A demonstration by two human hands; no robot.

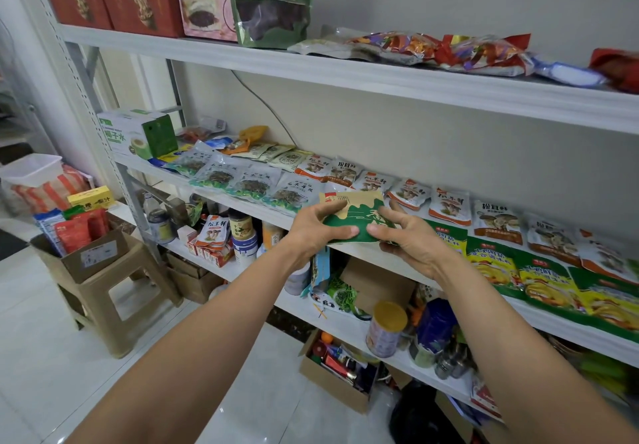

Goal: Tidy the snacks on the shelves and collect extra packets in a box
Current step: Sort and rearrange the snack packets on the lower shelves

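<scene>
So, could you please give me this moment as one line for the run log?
phase: tidying | left hand: grips green packet | right hand: grips green packet | where: above middle shelf

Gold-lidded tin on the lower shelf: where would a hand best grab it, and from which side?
Probably round its cylindrical body, from the front. The gold-lidded tin stands upright at the front edge of the shelf, and a blue bag crowds it on the right.
</scene>
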